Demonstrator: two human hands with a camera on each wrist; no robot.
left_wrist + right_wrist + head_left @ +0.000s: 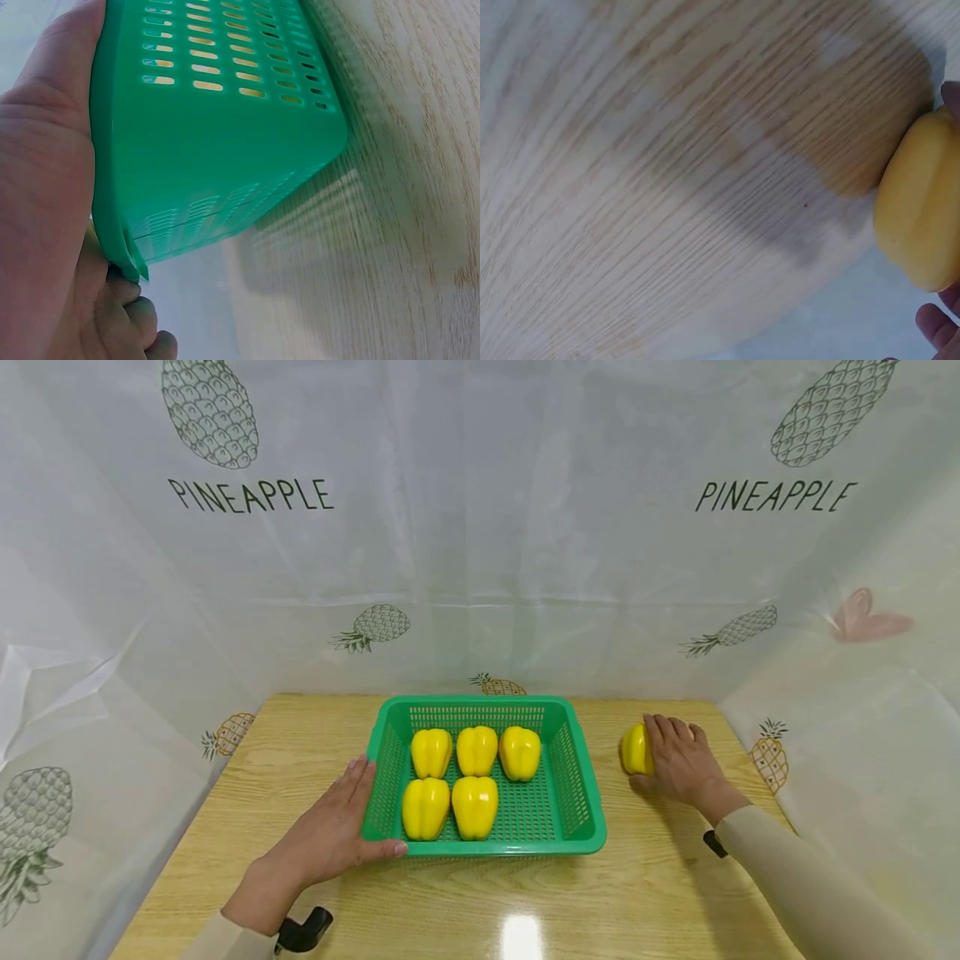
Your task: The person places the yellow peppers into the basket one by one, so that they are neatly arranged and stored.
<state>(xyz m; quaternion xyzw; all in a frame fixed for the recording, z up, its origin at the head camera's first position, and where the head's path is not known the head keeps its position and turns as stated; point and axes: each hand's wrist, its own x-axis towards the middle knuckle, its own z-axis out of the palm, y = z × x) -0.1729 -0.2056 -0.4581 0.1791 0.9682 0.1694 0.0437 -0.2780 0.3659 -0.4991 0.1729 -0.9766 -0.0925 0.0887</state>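
Observation:
A green plastic basket (525,847) stands on the wooden table with several yellow bell peppers (475,807) inside, in two rows at its left and middle. My left hand (330,822) rests at the basket's front left corner, fingers along the left rim and thumb across the front rim. The left wrist view shows this hand against the basket's edge (112,187). To the right of the basket, my right hand (682,764) grips another yellow bell pepper (636,750) at the table. In the right wrist view, fingertips show at both ends of this pepper (919,202).
The wooden table (480,902) reaches to the sheet (480,527) with printed pineapples that hangs behind and at both sides. A black wrist strap part (303,931) shows at the left wrist, another black piece (715,843) at the right.

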